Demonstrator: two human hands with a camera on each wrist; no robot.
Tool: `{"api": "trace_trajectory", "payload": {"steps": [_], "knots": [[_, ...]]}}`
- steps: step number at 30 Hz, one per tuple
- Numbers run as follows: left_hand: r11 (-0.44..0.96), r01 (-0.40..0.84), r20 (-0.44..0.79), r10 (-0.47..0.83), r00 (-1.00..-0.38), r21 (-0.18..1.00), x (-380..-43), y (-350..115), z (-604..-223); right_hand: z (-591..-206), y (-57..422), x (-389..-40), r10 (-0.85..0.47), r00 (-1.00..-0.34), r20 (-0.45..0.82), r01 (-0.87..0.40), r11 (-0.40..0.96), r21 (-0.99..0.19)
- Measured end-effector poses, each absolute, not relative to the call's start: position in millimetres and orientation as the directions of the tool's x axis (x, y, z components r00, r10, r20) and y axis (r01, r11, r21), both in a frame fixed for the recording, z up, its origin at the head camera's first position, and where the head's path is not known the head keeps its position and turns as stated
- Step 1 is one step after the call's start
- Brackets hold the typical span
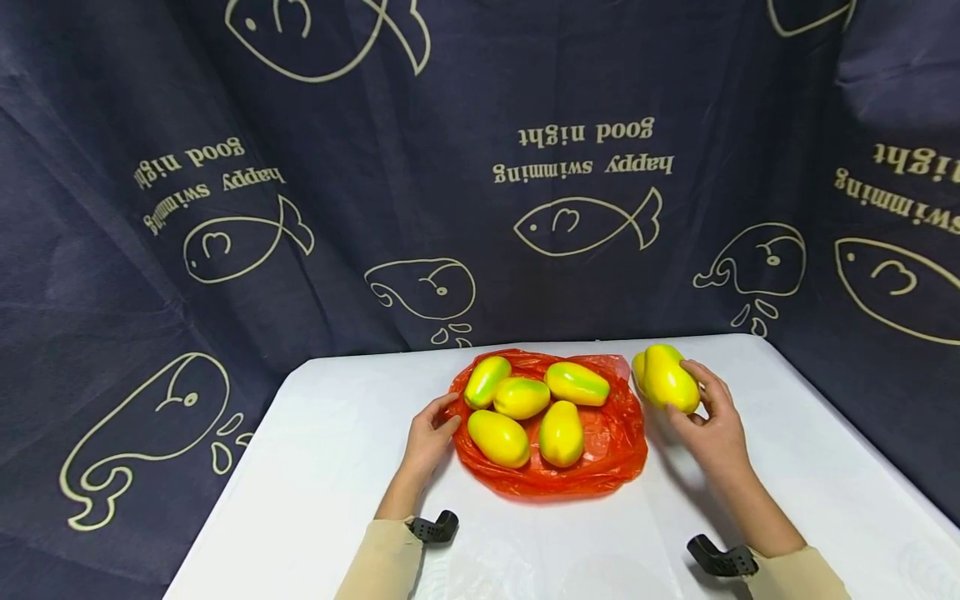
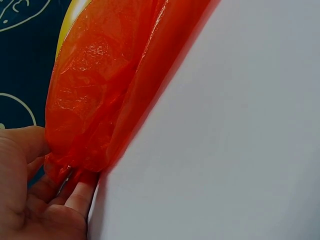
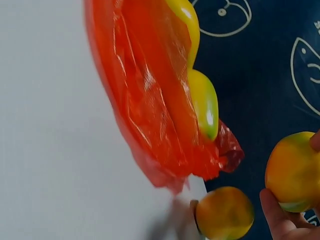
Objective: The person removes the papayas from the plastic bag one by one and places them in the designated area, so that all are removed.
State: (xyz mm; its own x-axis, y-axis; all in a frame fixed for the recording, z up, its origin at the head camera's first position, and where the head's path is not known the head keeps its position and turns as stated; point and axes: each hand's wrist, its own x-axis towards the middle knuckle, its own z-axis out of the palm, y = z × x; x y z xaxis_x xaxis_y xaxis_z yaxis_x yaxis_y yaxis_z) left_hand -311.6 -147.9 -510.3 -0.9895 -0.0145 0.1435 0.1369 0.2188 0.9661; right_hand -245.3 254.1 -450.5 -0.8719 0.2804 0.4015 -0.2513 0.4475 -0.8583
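Observation:
A red plastic bag [image 1: 600, 475] lies spread open on the white table, with several yellow-green papayas [image 1: 498, 439] in it. At the bag's left edge my left hand [image 1: 430, 433] pinches the thin plastic; in the left wrist view the thumb and fingers [image 2: 80, 197] have the crumpled rim between them. To the right of the bag, my right hand [image 1: 712, 421] grips a papaya [image 1: 667, 379] by its right side. Partly behind that one, another papaya [image 1: 638, 367] shows beside the bag, and in the right wrist view this second papaya [image 3: 225, 212] stands apart from the held one.
The white table [image 1: 315, 467] reaches back to a dark blue curtain [image 1: 450, 167] printed with fish and whales. Black wrist bands [image 1: 435, 527] sit on both forearms. Bare tabletop shows in front of the bag and on both sides.

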Motion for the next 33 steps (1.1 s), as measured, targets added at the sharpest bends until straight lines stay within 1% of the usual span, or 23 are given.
{"api": "trace_trajectory", "payload": {"steps": [8, 11, 15, 19, 24, 29, 33], "knots": [[0.198, 0.129, 0.133, -0.006, -0.991, 0.972, -310.1, -147.2, -508.0, -456.0, 269.9, -251.3, 0.333, -0.84, 0.428, -0.268, 0.43, -0.862], [0.209, 0.129, 0.132, -0.004, -0.991, 0.97, -309.2, -147.1, -507.6, -458.4, 276.6, -254.0, 0.345, -0.828, 0.441, -0.263, 0.457, -0.85], [0.218, 0.128, 0.132, -0.003, -0.991, 0.967, -309.2, -147.4, -507.8, -458.5, 284.1, -257.2, 0.36, -0.827, 0.432, -0.216, 0.506, -0.835], [0.215, 0.11, 0.115, -0.01, -0.993, 0.97, -309.9, -147.1, -506.3, -458.7, 291.3, -262.2, 0.395, -0.815, 0.424, -0.19, 0.509, -0.84], [0.214, 0.12, 0.125, -0.008, -0.992, 0.969, -310.4, -147.3, -504.8, -460.8, 298.6, -266.7, 0.441, -0.801, 0.406, -0.151, 0.507, -0.849], [0.208, 0.121, 0.126, -0.01, -0.992, 0.971, -310.3, -147.2, -505.8, -465.1, 307.4, -269.6, 0.467, -0.815, 0.342, -0.066, 0.512, -0.856], [0.201, 0.142, 0.146, -0.004, -0.989, 0.969, -309.9, -146.7, -506.5, -470.3, 314.6, -271.9, 0.46, -0.838, 0.294, -0.013, 0.522, -0.853]]}}
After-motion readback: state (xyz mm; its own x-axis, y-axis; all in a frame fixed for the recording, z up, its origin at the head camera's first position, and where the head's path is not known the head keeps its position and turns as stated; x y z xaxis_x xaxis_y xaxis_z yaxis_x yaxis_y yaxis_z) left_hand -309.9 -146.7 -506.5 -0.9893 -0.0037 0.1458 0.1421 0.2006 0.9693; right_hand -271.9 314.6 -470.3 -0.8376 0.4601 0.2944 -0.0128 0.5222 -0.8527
